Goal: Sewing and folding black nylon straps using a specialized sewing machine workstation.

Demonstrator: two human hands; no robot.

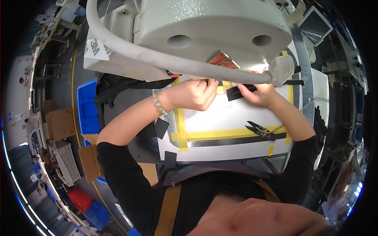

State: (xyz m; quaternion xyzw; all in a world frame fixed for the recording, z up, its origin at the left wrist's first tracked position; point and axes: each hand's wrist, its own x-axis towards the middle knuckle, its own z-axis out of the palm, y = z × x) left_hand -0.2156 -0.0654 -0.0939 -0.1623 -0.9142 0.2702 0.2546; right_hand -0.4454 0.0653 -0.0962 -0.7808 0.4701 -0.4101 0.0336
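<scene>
Beneath the head of a large pale machine (212, 27), both my hands work over a white work surface (220, 120) edged with yellow tape. My right hand (263, 94) pinches a flat black strip (235, 93), which looks like webbing or fabric, with the thumb on top. To its left, my left hand (191, 94) is closed with the fingers curled; a small dark bit shows at its fingertips, too hidden to name. A bracelet (158, 103) circles the left wrist. Black-handled thread snips (260, 130) lie on the surface, nearer to me than the right hand.
A thick pale cable (157, 59) arches across, just beyond my hands. Black fabric (130, 84) is heaped to the left, beside a blue bin (87, 106) and cardboard box (89, 162). Small black pieces (162, 128) lie by the left edge. A screen (315, 25) stands far right.
</scene>
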